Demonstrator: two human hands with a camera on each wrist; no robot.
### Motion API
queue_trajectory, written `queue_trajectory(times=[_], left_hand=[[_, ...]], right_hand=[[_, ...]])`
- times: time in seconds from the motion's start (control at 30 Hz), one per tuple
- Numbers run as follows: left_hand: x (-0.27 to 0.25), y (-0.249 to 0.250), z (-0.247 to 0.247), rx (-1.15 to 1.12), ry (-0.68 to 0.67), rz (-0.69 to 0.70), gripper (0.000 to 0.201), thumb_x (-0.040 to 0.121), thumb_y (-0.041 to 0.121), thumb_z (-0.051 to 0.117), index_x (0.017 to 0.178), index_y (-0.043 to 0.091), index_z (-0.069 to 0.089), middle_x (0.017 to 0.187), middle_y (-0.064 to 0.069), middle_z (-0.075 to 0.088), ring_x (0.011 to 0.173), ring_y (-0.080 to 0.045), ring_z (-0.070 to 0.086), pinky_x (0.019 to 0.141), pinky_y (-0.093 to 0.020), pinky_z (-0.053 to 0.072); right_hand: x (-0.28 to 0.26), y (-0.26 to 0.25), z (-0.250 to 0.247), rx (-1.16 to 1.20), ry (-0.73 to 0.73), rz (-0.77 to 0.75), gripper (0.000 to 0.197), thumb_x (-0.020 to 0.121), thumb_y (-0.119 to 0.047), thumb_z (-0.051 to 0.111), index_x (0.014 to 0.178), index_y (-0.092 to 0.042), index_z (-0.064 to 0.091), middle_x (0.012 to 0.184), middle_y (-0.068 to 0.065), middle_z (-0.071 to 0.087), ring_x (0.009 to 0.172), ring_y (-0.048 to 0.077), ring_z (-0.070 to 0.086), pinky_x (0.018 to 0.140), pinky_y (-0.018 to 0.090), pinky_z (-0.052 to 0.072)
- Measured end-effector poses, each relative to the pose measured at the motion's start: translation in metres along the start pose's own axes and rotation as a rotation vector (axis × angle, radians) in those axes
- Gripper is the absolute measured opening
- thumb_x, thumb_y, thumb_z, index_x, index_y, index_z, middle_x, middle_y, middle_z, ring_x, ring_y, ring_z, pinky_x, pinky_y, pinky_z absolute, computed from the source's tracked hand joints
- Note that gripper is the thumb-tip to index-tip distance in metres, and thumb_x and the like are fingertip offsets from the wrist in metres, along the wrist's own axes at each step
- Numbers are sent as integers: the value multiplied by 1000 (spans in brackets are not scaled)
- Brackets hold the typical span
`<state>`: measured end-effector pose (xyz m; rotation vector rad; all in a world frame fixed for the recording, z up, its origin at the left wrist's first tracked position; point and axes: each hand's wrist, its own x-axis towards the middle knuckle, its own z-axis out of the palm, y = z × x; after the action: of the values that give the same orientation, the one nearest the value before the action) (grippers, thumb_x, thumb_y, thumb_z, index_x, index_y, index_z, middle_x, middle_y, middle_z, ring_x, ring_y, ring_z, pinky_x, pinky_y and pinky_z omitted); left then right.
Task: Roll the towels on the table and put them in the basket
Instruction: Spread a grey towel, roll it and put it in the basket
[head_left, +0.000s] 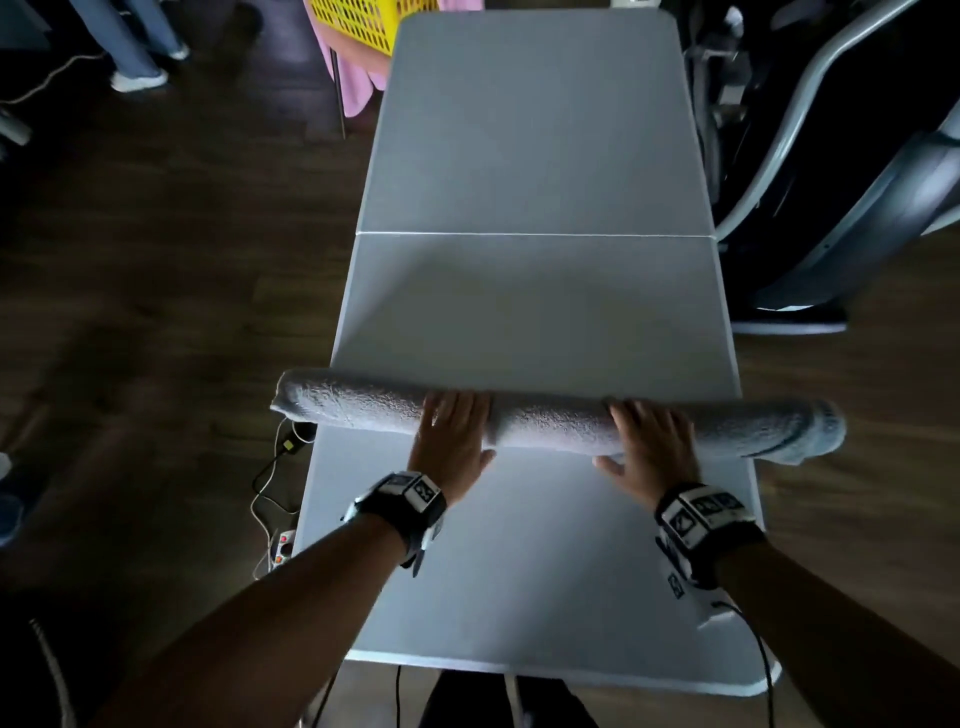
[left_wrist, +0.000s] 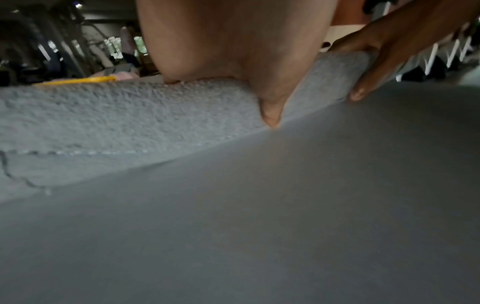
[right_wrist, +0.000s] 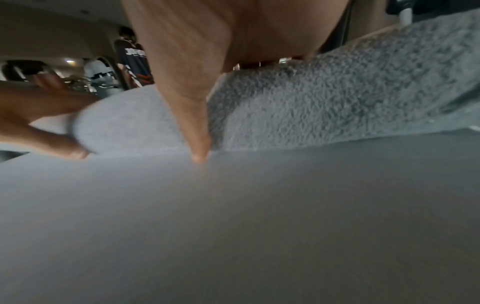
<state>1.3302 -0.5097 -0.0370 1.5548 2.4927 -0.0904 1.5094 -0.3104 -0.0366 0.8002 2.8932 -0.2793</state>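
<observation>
We've got the grey towel (head_left: 550, 415) rolled into one long log across the white table (head_left: 530, 156), both ends hanging past the table edges. Main risk: the log is loose and long, so if we lift from the middle the overhanging ends likely sag and the roll uncoils; the right end (head_left: 815, 431) already looks slacker, with a layer showing. Second risk: the hem edge sits low on the near side in the left wrist view, so the tail may not be tucked and could peel open once pressure drops. The yellow basket (head_left: 369, 21) sits off the far-left corner, well apart, so it's a long carry. Pose: left hand (head_left: 454, 439) and right hand (head_left: 652, 447) are both palm-down on top of the roll, either side of centre, forearms reaching forward. Fingers lie draped over the far side, slightly spread; thumbs sit on the near side down by the tabletop. Pressing, not clamped round it.
</observation>
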Motion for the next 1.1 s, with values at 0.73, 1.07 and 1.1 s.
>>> queue_trajectory(times=[0.73, 1.07, 1.1], left_hand=[[-56, 50, -3, -421, -268, -759, 87, 90, 44, 57, 150, 5, 8, 143, -22, 32, 127, -42, 38, 104, -50, 32], [-107, 114, -8, -877, -268, -634, 77, 83, 35, 67, 145, 14, 27, 132, -16, 51, 119, -35, 49, 91, -38, 41], [-109, 114, -8, -893, -254, -640, 73, 82, 35, 67, 142, 14, 31, 130, -15, 53, 117, -35, 51, 89, -37, 42]], right_hand=[[-81, -20, 4, 333, -289, 632, 90, 84, -67, 46, 151, -25, 3, 150, 17, 23, 134, 41, 27, 105, 58, 22], [-124, -74, 0, 703, -332, 550, 72, 89, -35, 59, 144, -11, 20, 135, 25, 47, 119, 43, 49, 98, 48, 40], [-124, -73, -2, 727, -332, 552, 72, 89, -35, 60, 144, -12, 20, 135, 25, 48, 119, 43, 49, 98, 48, 40]])
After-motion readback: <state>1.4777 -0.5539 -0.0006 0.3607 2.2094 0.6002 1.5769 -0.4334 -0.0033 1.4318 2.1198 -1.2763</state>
